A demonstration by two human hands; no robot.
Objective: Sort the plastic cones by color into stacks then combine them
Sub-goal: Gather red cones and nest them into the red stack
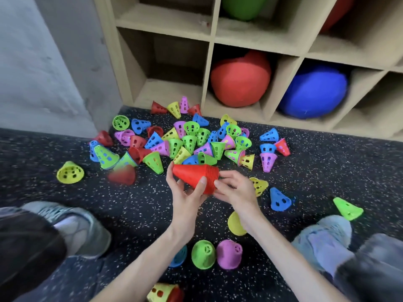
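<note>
**Meanwhile, red stack held over the floor**

Leftmost, I see a lone yellow-green cone (pixel 70 172) on the speckled floor (pixel 130 203), and beside it a blurred red cone (pixel 122 177) that I cannot place as resting or in the air. Behind them the mixed pile of cones (pixel 185 140) spreads in front of the wooden shelf unit (pixel 209 62).

At centre, my left hand (pixel 188 196) grips the red stack (pixel 197 174) from below, thumb curled over its side; the stack lies sideways, tip pointing left. My right hand (pixel 236 189) pinches the stack's wide rim end with its fingertips.

Near my forearms sit a green stack (pixel 203 255) and a pink stack (pixel 229 253), touching each other, and a yellow stack (pixel 235 224) under my right wrist.

In the shelf, one cubby holds a red ball (pixel 239 79), the next cubby to the right a blue ball (pixel 314 92), and an upper cubby a green ball (pixel 244 7).
</note>
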